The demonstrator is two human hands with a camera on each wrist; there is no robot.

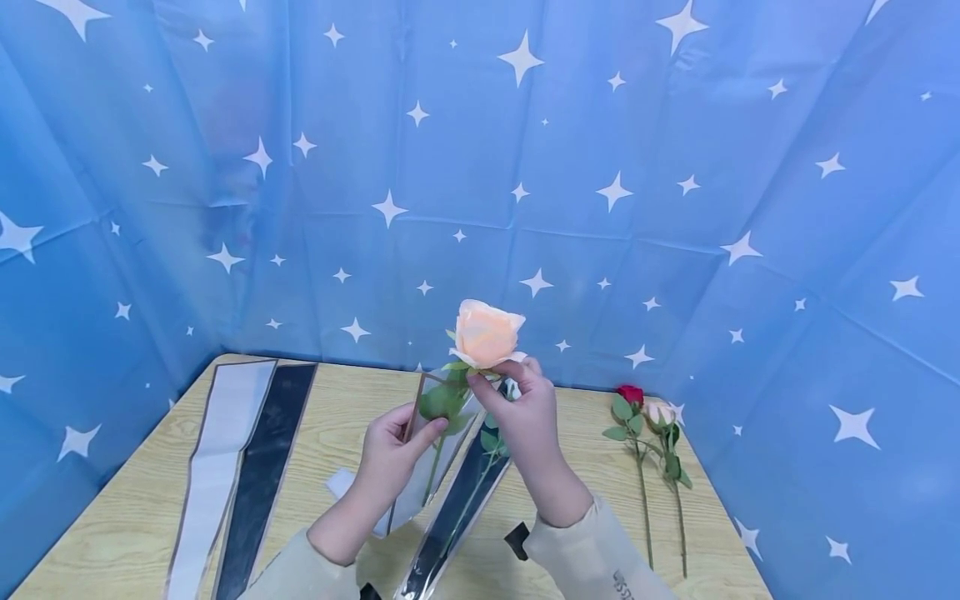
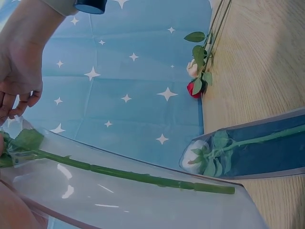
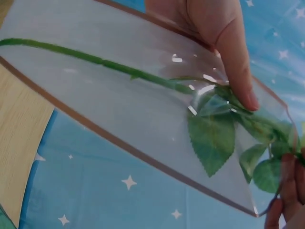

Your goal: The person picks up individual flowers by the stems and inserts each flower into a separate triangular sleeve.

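Observation:
A peach rose (image 1: 487, 333) stands upright in the head view, its stem and leaves inside a clear-fronted, white-backed flower sleeve (image 3: 143, 129). My left hand (image 1: 393, 454) grips the sleeve by its side near the upper end, thumb laid across the front over the leaves. Just under the bloom, my right hand (image 1: 528, 412) pinches the rose at the sleeve's mouth. The bloom is out of the right wrist view, where the green stem (image 3: 109, 66) shows through the plastic. Behind my right hand lies a dark sleeve (image 1: 450, 517) holding a white rose (image 2: 193, 157).
On the wooden table (image 1: 577, 467), a red rose (image 1: 630, 395) and a pale pink rose (image 1: 660, 412) lie at the right. A white sleeve (image 1: 225, 442) and a black sleeve (image 1: 273, 450) lie at the left. A small black piece (image 1: 517, 540) sits by the right sleeve cuff.

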